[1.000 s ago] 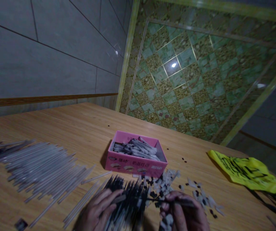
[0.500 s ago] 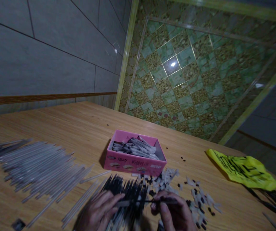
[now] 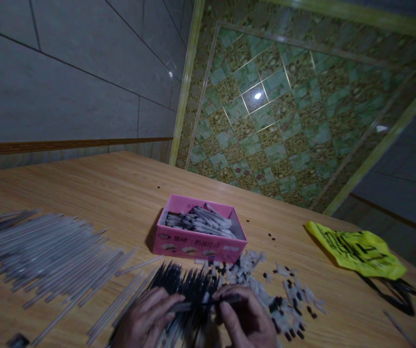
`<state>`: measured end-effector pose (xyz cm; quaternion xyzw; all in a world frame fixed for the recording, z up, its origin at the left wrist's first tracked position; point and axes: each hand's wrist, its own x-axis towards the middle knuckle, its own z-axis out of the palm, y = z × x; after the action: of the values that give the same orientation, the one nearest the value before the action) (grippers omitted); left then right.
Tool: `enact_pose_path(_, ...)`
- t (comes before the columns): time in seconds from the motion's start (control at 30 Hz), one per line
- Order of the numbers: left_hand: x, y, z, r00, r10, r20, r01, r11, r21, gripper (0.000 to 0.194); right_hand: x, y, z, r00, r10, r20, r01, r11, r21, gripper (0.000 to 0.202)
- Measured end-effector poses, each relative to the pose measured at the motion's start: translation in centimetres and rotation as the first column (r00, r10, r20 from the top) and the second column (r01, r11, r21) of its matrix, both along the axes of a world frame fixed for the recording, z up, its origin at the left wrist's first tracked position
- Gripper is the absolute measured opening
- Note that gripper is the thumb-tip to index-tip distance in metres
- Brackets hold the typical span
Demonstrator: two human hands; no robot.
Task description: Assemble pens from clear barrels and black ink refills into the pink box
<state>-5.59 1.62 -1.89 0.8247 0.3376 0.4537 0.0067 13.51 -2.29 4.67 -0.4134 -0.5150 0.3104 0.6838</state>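
Observation:
Low in the view, my left hand (image 3: 148,316) pinches a clear pen barrel (image 3: 182,307). A thin dark rod runs from it across to my right hand (image 3: 242,314), whose thumb and fingers are closed on a dark pen part (image 3: 231,298). Both hands are over a pile of black pen refills (image 3: 188,280), partly covering it. Just beyond is a pink box (image 3: 199,245) holding many clear pens (image 3: 204,220). Small clear and black pen pieces (image 3: 295,295) lie scattered right of my right hand.
Many clear tubes (image 3: 52,256) lie in a heap on the left of the wooden table (image 3: 121,179). A yellow bag (image 3: 360,249) with black straps rests at the right. A small dark object (image 3: 18,340) is at the lower left edge.
The view has shifted slightly. My right hand has come closer to my left hand, shortening the visible stretch of dark rod between them.

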Motion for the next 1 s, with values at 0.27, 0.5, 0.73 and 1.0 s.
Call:
enact_pose_path(0.27, 0.3, -0.3, -0.1, 0.994, 0.029, 0.103, -0.022, 0.997, -0.073, 0.026, 3.9, 2.2, 0.8, 0.840, 0.118, 0.530, 0.002, 0.975, -0.222, 0.025)
enact_pose_path(0.5, 0.4, -0.4, -0.5, 0.990, 0.023, 0.138, -0.005, 0.992, -0.129, 0.027, 8.0, 3.4, -1.5, 0.214, 0.159, 0.964, 0.457, 0.856, -0.243, 0.017)
enact_pose_path(0.73, 0.2, -0.2, -0.7, 0.996, 0.019, 0.089, -0.011, 0.996, -0.086, 0.029, 7.6, 3.4, -4.4, 0.065, 0.109, 0.992, 0.488, 0.864, -0.127, 0.020)
enact_pose_path(1.0, 0.2, 0.0, -0.4, 0.998, 0.017, 0.061, -0.016, 1.000, -0.013, 0.031, 6.4, 3.2, -3.7, 0.186, 0.056, 0.981, 0.421, 0.897, -0.131, 0.019)
